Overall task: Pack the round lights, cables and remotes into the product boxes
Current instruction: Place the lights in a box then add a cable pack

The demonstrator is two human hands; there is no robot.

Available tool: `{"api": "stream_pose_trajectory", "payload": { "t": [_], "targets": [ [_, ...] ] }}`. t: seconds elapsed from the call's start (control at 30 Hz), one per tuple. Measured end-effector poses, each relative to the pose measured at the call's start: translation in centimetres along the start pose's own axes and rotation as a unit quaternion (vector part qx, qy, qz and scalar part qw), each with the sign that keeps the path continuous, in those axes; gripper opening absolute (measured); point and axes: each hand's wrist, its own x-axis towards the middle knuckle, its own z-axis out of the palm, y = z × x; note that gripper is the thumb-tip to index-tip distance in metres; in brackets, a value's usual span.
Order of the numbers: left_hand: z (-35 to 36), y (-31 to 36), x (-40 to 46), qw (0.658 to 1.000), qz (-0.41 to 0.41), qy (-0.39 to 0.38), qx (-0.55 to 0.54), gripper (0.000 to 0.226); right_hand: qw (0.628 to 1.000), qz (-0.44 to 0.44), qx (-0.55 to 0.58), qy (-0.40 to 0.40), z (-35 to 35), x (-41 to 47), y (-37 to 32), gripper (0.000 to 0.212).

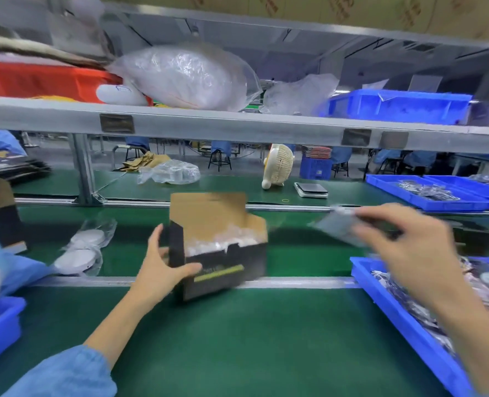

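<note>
**Open box waits as a bagged part comes in from the right**

A person's left hand (163, 265) grips the near left corner of an open product box (223, 250) on the green conveyor belt (237, 339), thumb across the black front panel and fingers wrapped behind the side. The right hand (409, 247) hangs to the right of the box, well apart from it, fingers closed in a pinch on a flat grey packet (338, 227); blur makes it impossible to tell whether the packet holds a cable or a remote.

The risk from here is a snag at the mouth. The box sits tilted toward the camera, on or just above the belt's metal edge rail (295, 282), and the raised brown lid flap (209, 207) and loose side flap leave a narrow way in. A packet arriving at speed could catch a flap, push the box out of the one-handed hold, or sit on top of the contents and block the lid.

The box is black outside with a yellow-green stripe on its front, plain brown card inside, and already holds something white wrapped in clear plastic. Two bagged round lights (85, 250) lie on the belt to its left. A blue tray (386, 308) of more packets stands at the right.
</note>
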Motion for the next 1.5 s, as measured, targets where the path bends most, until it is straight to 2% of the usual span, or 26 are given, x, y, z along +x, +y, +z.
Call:
{"api": "stream_pose_trajectory", "payload": {
  "t": [0.07, 0.13, 0.2, 0.27, 0.33, 0.4, 0.47, 0.53, 0.57, 0.63, 0.67, 0.7, 0.73, 0.77, 0.8, 0.83, 0.87, 0.9, 0.97, 1.0, 1.07, 1.13, 1.2, 1.33, 1.43, 1.5],
  "targets": [
    [0.2, 0.7, -2.6, 0.990, -0.036, -0.121, -0.069, 0.128, 0.993, -0.048, 0.026, -0.108, 4.1, 0.4, -3.2, 0.023],
    [0.1, 1.0, -4.9, 0.968, -0.043, -0.227, -0.093, 0.117, 0.981, -0.084, 0.024, -0.175, 7.7, 0.5, -4.4, 0.018],
    [0.2, 1.2, -7.3, 0.948, -0.033, -0.296, -0.115, 0.107, 0.964, -0.099, 0.008, -0.248, 10.2, 0.1, -4.7, 0.015],
    [0.3, 1.3, -9.1, 0.938, -0.036, -0.315, -0.139, 0.103, 0.937, -0.110, -0.043, -0.327, 12.6, -1.3, -5.0, 0.015],
    [0.7, 1.4, -10.0, 0.938, -0.037, -0.308, -0.154, 0.095, 0.899, -0.172, -0.157, -0.371, 14.1, -2.9, -5.4, 0.017],
    [0.9, 2.1, -10.2, 0.941, -0.055, -0.286, -0.174, 0.071, 0.851, -0.230, -0.250, -0.402, 14.4, -4.2, -5.6, 0.021],
    [1.3, 3.3, -10.2, 0.950, -0.065, -0.264, -0.156, 0.042, 0.829, -0.207, -0.256, -0.453, 13.6, -4.6, -5.5, 0.032],
    [2.0, 4.6, -10.2, 0.967, -0.063, -0.207, -0.136, 0.039, 0.835, -0.189, -0.181, -0.484, 11.8, -4.1, -5.5, 0.037],
    [2.3, 5.1, -10.1, 0.979, -0.057, -0.151, -0.123, 0.035, 0.864, -0.190, -0.130, -0.448, 10.5, -3.5, -5.5, 0.033],
    [2.4, 6.7, -9.9, 0.995, -0.018, -0.055, -0.085, 0.034, 0.959, -0.154, -0.018, -0.236, 6.8, -1.5, -3.5, 0.020],
    [2.4, 7.6, -10.0, 0.999, 0.022, -0.016, -0.027, 0.041, 0.984, -0.118, -0.038, -0.128, 4.3, -0.6, -0.8, 0.019],
    [2.3, 8.3, -10.3, 0.992, 0.103, 0.039, 0.056, 0.048, 0.987, -0.063, -0.124, -0.075, 1.4, -0.2, 2.2, 0.024],
    [2.2, 9.0, -10.7, 0.963, 0.217, 0.090, 0.130, 0.051, 0.962, 0.034, -0.250, -0.102, -1.2, 0.1, 5.8, 0.036],
    [2.3, 9.7, -11.2, 0.920, 0.334, 0.117, 0.168, 0.049, 0.909, 0.142, -0.350, -0.176, -3.2, -0.3, 9.7, 0.052],
    [2.7, 10.2, -11.9, 0.884, 0.414, 0.090, 0.197, 0.043, 0.847, 0.233, -0.404, -0.256, -4.4, -2.1, 12.6, 0.065],
    [3.3, 10.5, -12.6, 0.863, 0.449, 0.022, 0.230, 0.037, 0.794, 0.274, -0.441, -0.314, -4.8, -4.5, 14.7, 0.072],
    [4.1, 10.7, -13.3, 0.854, 0.433, -0.058, 0.281, 0.036, 0.763, 0.260, -0.479, -0.348, -4.8, -6.7, 16.1, 0.072],
    [5.2, 10.7, -13.6, 0.842, 0.385, -0.126, 0.357, 0.042, 0.753, 0.232, -0.503, -0.355, -4.6, -8.3, 16.9, 0.065],
    [7.0, 9.8, -13.2, 0.785, 0.278, -0.188, 0.522, 0.060, 0.769, 0.196, -0.516, -0.322, -4.9, -9.2, 16.2, 0.051],
    [7.4, 9.4, -12.9, 0.766, 0.237, -0.203, 0.563, 0.066, 0.778, 0.183, -0.517, -0.308, -5.3, -8.8, 15.6, 0.049],
    [7.9, 8.5, -12.4, 0.754, 0.203, -0.209, 0.588, 0.071, 0.799, 0.170, -0.495, -0.295, -6.2, -8.3, 14.8, 0.053],
    [8.0, 7.5, -12.0, 0.744, 0.210, -0.203, 0.601, 0.073, 0.806, 0.144, -0.475, -0.321, -6.1, -8.0, 14.2, 0.059],
    [8.0, 7.0, -11.9, 0.743, 0.208, -0.203, 0.603, 0.075, 0.804, 0.119, -0.476, -0.335, -5.9, -7.6, 13.9, 0.054],
    [7.9, 6.9, -11.8, 0.741, 0.203, -0.196, 0.609, 0.072, 0.797, 0.132, -0.503, -0.308, -6.7, -7.4, 12.5, 0.034],
    [8.0, 7.1, -12.1, 0.734, 0.209, -0.196, 0.616, 0.071, 0.784, 0.133, -0.573, -0.199, -7.3, -6.9, 10.9, 0.032],
    [8.0, 7.3, -12.1, 0.729, 0.216, -0.193, 0.620, 0.071, 0.767, 0.154, -0.597, -0.180, -7.8, -5.6, 9.8, 0.039]
  ]
}}
